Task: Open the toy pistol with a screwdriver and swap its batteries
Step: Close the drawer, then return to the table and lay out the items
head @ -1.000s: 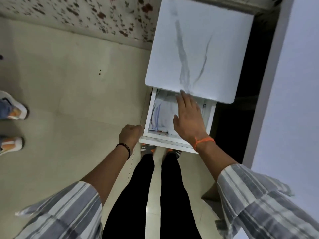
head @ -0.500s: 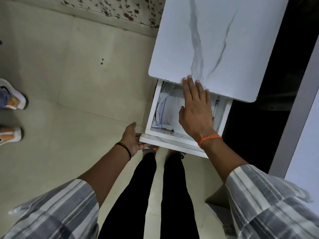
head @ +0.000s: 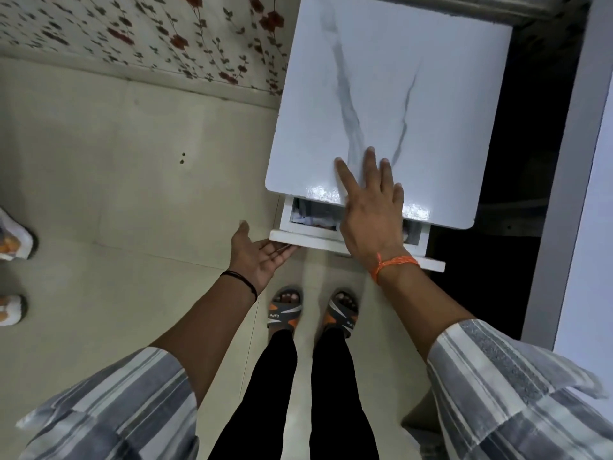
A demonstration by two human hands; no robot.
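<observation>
Head-camera view, looking down: a person's right hand (head: 371,210) lies flat, fingers straight and spread, on the glossy white marble-patterned cabinet top (head: 391,94), fingertips past its front edge. Beneath that palm a white drawer (head: 331,242) stands slightly open, showing pale papers inside. The left hand (head: 262,257), palm up and fingers relaxed, touches the drawer front's corner and holds nothing. Neither toy pistol, screwdriver nor batteries is visible, so their whereabouts cannot be told; judging by this, the task has barely begun, with unscrewing and battery swapping ahead.
</observation>
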